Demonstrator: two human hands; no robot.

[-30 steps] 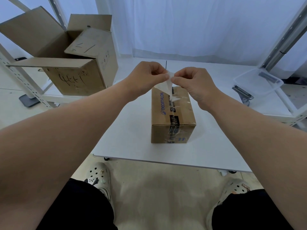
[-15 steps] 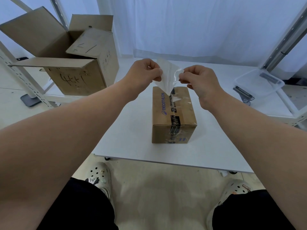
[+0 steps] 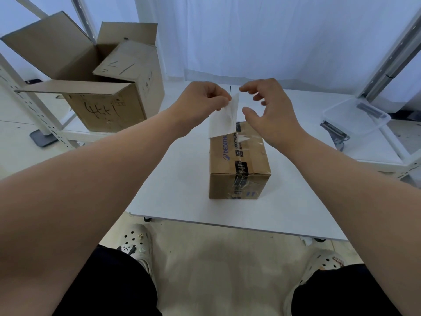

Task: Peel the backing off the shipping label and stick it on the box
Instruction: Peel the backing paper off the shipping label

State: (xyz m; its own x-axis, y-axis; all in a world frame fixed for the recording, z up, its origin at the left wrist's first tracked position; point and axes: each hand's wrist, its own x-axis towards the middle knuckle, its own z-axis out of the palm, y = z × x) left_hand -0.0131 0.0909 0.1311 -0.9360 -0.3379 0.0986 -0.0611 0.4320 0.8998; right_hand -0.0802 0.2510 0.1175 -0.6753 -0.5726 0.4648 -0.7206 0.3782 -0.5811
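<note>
Head-camera view, looking down: a person's legs (image 3: pixel 109 290) in dark trousers and pale perforated clogs (image 3: pixel 134 244) stand at the near edge of a white table (image 3: pixel 182 190). On the table, a little right of centre, sits a small sealed cardboard box (image 3: pixel 239 165), taped along its top seam and printed with blue lettering (its long side runs away from the camera). Above the far end of the box, the two bare hands are raised close together. The left hand (image 3: pixel 200 99) pinches the upper corner of the white shipping label (image 3: pixel 222 120) between thumb and fingertips. The sheet hangs down from that pinch, its lower edge level with the box's far top edge, though whether it touches the cardboard is hard to tell. The right hand (image 3: pixel 271 110) is just beside the label, fingers spread and loosely bent, gripping nothing. Farther back at left, off the table, stands a larger open carton (image 3: pixel 102 106) with handwritten marks; at right is a clear plastic tub (image 3: pixel 355 119). White curtains (image 3: pixel 250 37) close the background.
</note>
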